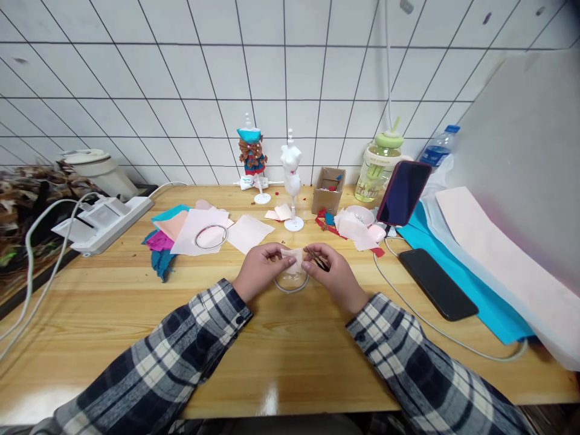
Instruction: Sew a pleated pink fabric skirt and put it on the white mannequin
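My left hand (263,269) pinches the left side of a small pale pink piece of crepe paper (293,256) between thumb and fingers. On the other side, my right hand (336,275) pinches the paper's right edge and also has dark tweezers (319,260) tucked in its fingers. A round hoop (291,290) with a pale rim lies on the table just beneath the paper, its far part hidden by the hands. Beyond the hands a bare white doll mannequin (291,162) stands upright on its round base.
Behind stands a dressed mannequin (252,151). Coloured paper sheets (172,226) and a metal ring (211,237) lie left. A small cardboard box (329,190), propped phone (404,193), flat black phone (437,284), cable, bottles and long paper sheets (502,241) occupy the right. A power strip (111,223) sits far left.
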The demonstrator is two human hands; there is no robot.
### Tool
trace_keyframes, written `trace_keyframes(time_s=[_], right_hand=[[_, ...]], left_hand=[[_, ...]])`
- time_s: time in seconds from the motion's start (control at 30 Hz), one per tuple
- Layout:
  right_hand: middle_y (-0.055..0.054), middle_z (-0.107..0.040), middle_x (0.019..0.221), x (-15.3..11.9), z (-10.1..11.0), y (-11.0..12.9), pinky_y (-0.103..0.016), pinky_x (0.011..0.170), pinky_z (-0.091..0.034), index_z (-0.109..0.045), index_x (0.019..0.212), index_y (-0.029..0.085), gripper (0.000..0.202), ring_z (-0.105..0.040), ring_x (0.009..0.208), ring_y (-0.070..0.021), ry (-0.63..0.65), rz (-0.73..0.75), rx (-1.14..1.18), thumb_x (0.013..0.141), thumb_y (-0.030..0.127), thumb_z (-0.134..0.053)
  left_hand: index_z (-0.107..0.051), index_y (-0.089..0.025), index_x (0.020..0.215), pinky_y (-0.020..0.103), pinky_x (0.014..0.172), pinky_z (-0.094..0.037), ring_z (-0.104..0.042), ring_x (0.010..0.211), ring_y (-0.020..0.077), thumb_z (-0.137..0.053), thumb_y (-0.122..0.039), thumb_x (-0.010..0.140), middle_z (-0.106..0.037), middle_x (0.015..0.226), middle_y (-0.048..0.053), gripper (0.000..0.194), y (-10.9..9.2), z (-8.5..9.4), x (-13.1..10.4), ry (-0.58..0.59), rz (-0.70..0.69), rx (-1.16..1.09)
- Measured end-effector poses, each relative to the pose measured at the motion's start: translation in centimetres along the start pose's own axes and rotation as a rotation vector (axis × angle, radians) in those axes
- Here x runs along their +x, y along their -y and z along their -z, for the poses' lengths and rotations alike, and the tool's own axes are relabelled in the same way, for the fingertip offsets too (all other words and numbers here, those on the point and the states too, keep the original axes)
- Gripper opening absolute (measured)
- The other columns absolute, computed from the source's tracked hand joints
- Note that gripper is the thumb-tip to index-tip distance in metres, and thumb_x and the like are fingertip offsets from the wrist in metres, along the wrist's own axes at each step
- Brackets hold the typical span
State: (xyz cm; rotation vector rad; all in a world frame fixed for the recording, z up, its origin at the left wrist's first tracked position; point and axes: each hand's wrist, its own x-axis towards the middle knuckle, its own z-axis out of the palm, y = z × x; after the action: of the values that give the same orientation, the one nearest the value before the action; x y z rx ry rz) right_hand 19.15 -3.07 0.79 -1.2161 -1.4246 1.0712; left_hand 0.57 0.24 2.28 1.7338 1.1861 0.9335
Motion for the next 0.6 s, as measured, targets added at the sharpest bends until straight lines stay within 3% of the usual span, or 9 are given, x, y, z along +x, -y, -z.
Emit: trace_keyframes(time_s=[0.13,0.3,0.43,0.6], right_hand=[[-0.005,-0.068,0.089,0.2,-0.8,-0.4,-0.030,0.073,-0.049,-0.064,0.094,0.016,0.033,-0.061,0.081,-0.0183,0.058,-0.111,0.128,0.072,0.039,-0.071],[0.001,-0.059,0.071,0.2,-1.0,-0.7,-0.027,0.063,-0.042,-0.063,0.083,0.016,0.025,-0.052,0.066,-0.0139,0.021,-0.127,0.036,0.073,0.038,-0.068],[0.002,-0.058,0.071,0.3,-0.6,-0.8,-0.027,0.062,-0.042,-0.062,0.082,0.016,0.023,-0.051,0.065,-0.0139,0.009,-0.128,-0.015,0.073,0.037,-0.067],[-0.002,-0.065,0.079,0.3,-0.6,-0.6,-0.029,0.068,-0.046,-0.065,0.089,0.016,0.026,-0.058,0.073,-0.0168,0.014,-0.085,-0.030,0.073,0.036,-0.067]], left_hand=[[-0.064,-0.015,0.079,0.028,0.065,-0.047,-0.059,0.067,0.0160,-0.075,-0.044,0.069,-0.066,0.072,0.003,0.033,0.8,-0.9,0.0,-0.036,0.066,-0.255],[-0.065,-0.015,0.079,0.028,0.068,-0.048,-0.060,0.069,0.0161,-0.076,-0.044,0.069,-0.067,0.074,0.003,0.033,0.9,-1.5,-0.3,-0.063,0.076,-0.307],[-0.069,-0.014,0.090,0.029,0.073,-0.049,-0.062,0.077,0.0179,-0.077,-0.044,0.069,-0.071,0.086,0.005,0.038,0.7,-1.2,-0.2,-0.074,0.068,-0.358],[-0.069,-0.013,0.083,0.029,0.072,-0.048,-0.061,0.075,0.0175,-0.074,-0.045,0.071,-0.069,0.082,0.006,0.035,0.6,-1.0,0.0,-0.104,0.087,-0.322]])
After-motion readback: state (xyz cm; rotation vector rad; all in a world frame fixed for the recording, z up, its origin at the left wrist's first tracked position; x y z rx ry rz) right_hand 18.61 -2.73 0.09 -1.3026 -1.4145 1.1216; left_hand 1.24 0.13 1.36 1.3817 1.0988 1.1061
